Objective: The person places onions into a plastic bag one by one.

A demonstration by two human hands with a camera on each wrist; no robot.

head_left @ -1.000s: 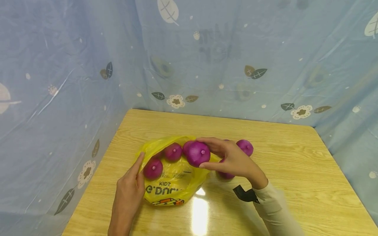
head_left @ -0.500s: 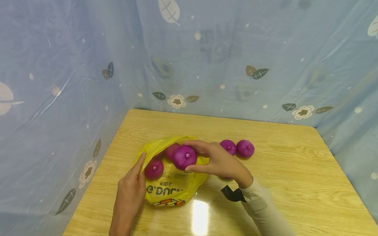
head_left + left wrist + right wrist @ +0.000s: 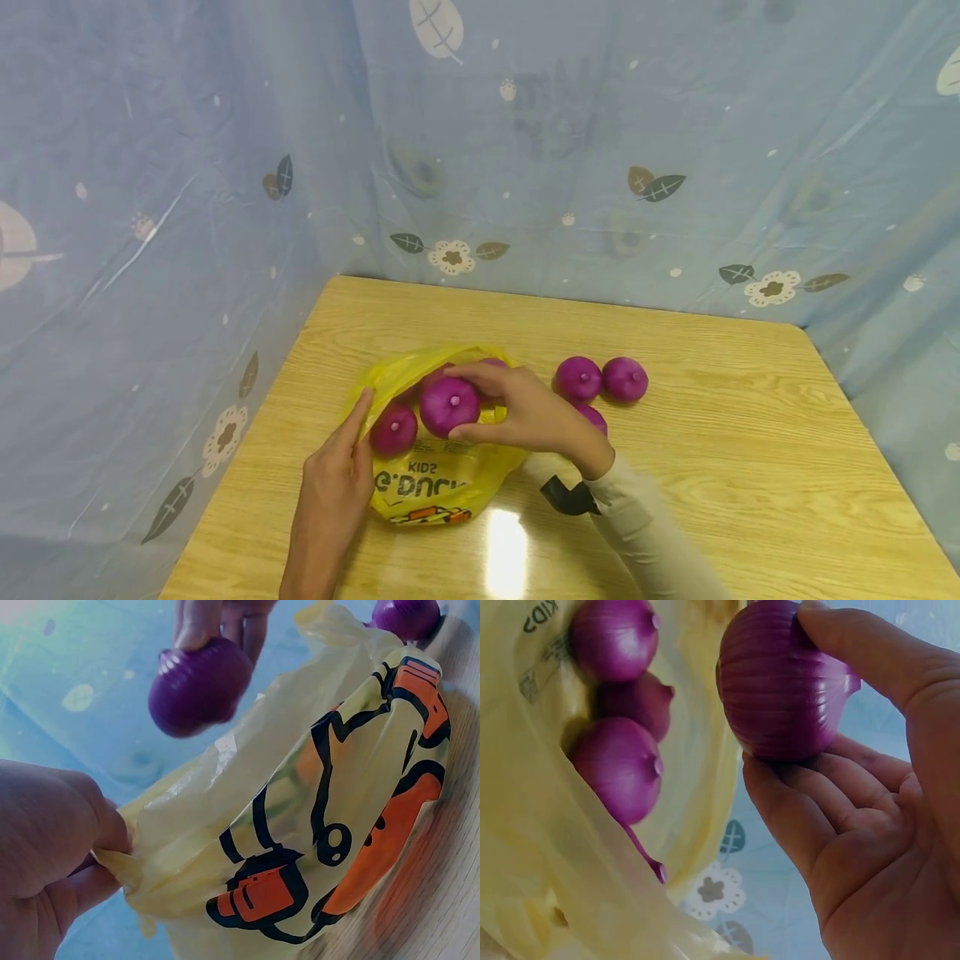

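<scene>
A yellow plastic bag (image 3: 480,479) with duck-brand print lies on the table with its mouth spread. My left hand (image 3: 336,483) pinches the left side of the bag's rim between thumb and fingers, as the left wrist view shows. A purple onion (image 3: 448,408) is held by my right hand (image 3: 536,417) over the bag's mouth, thumb on one side and fingers on the other. In the right wrist view the held onion (image 3: 780,682) is apart from several onions inside the bag, among them a bright purple onion (image 3: 619,769).
To the right of the bag, three loose onions lie on the wooden table (image 3: 720,433): a left onion (image 3: 578,378), a right onion (image 3: 626,380) and a nearer onion (image 3: 594,418), partly behind my right hand. A blue patterned curtain (image 3: 555,167) surrounds the table's back and sides.
My right hand has moved left with the onion, from the bag's right side to over its mouth, uncovering the loose onions. The left hand has stayed at the rim.
</scene>
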